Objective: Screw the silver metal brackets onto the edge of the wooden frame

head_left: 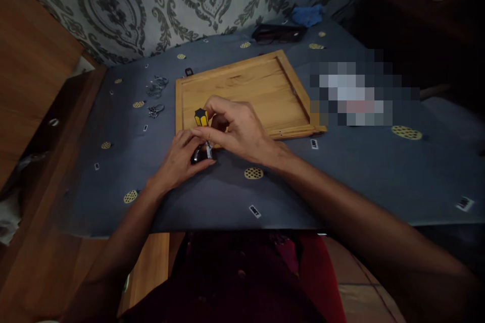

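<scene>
Over the near left corner of the framed wooden panel (235,83), both hands work close together. The right hand (239,123) grips a yellow-and-black handle (201,117), probably a screwdriver's, its lower end hidden by fingers. The left hand (180,156) pinches a small silver-and-black metal piece (209,150) at the panel's near edge. Beyond the panel's left edge, two clusters of metal hardware (157,86) (155,111) lie on the cloth-covered worktop (212,202). A black buckle-like piece (189,72) sits by its far left corner; a blue cloth (307,15) lies at the worktop's far edge.
</scene>
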